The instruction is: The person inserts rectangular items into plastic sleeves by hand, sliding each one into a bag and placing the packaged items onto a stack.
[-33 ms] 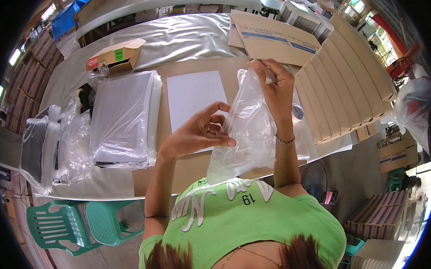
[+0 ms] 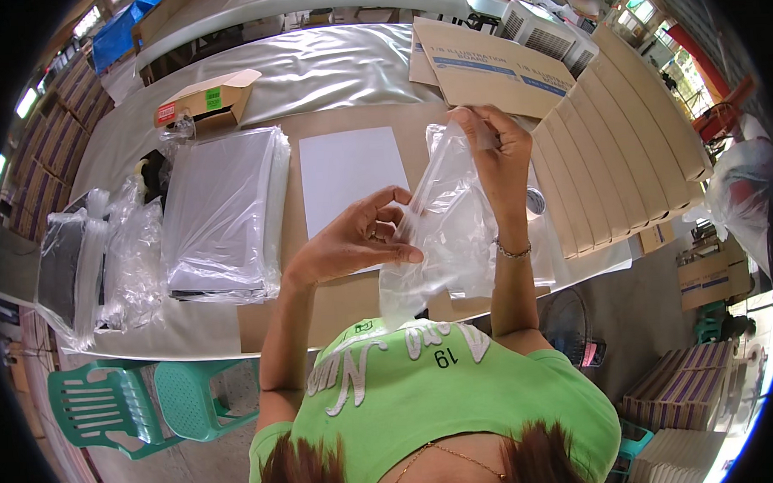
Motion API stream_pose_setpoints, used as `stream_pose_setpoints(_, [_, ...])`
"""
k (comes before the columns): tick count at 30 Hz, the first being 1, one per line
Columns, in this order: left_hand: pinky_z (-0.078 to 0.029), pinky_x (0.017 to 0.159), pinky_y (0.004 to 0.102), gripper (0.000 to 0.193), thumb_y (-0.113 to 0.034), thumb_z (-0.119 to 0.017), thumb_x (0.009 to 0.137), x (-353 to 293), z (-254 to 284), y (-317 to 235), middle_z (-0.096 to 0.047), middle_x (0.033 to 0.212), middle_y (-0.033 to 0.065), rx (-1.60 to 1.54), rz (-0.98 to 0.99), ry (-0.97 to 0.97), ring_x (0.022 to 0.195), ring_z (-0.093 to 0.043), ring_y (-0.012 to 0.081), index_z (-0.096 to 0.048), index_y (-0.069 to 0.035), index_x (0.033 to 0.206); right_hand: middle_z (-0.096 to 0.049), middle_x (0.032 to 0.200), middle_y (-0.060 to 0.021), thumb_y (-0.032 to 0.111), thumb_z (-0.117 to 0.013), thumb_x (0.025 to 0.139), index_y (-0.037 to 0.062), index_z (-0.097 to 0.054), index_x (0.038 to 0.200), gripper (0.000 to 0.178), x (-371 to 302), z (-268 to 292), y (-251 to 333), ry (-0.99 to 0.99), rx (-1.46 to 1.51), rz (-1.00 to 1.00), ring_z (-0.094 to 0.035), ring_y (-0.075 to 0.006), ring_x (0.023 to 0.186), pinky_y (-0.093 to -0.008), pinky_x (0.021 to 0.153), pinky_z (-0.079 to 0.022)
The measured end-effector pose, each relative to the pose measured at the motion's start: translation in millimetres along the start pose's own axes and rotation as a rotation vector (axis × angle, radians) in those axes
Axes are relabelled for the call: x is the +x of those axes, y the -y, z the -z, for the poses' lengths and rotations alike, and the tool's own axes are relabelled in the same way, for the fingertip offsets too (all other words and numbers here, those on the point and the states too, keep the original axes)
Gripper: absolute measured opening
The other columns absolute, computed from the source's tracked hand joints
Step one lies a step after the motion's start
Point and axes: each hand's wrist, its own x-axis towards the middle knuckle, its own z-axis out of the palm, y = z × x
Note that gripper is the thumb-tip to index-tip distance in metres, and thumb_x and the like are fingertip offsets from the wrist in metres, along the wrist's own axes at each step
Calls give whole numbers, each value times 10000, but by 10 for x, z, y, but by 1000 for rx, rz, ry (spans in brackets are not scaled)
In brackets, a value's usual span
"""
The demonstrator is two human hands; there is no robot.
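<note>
A clear plastic bag hangs from my right hand, which pinches its top edge between thumb and fingers. My left hand is beside the bag's left edge, thumb and index finger apart and curved, the fingertips at the film. Whether the other fingers press on the film is hard to see. Under and left of the bag lies a white sheet on a brown board. To its left is a stack of grey sheets in clear plastic.
More plastic-wrapped bundles and an opened carton are at the left. A roll of tape sits by my right wrist. Tan packs line the right side, with cardboard behind. Green chairs stand below the table edge.
The right hand has shifted slightly to the right. The bag's lower part has drawn in and lifted a little, showing more of the brown board below it. My left hand barely moves.
</note>
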Motion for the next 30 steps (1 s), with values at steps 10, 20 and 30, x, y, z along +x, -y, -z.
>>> stream_pose_setpoints(10, [-426, 722, 211, 196, -201, -634, 881, 112, 142, 217, -613, 901, 2, 96, -148, -208, 776, -524, 46, -592, -29, 965, -428, 577, 52, 126, -666, 843, -18, -657, 833, 144, -23, 55, 24, 15, 5, -29, -297, -24, 518, -205, 455, -233])
stream_pose_setpoints(20, [-394, 675, 211, 226, -255, -606, 897, 138, 151, 270, -613, 770, -2, 59, -201, -293, 717, -500, 59, -649, -33, 881, -508, 594, 23, 121, -671, 833, -15, -660, 853, 138, -27, 67, -37, 7, -10, -16, -327, -33, 515, -199, 467, -277])
stream_pose_setpoints(30, [-435, 665, 220, 132, -171, -670, 844, 91, 154, 276, -643, 789, 23, -94, -252, -271, 701, -547, 81, -662, -43, 873, -559, 1069, -70, 136, -712, 761, 77, -604, 1121, 380, -105, -28, 161, 188, -320, 322, -531, -222, 1009, -315, 853, -435])
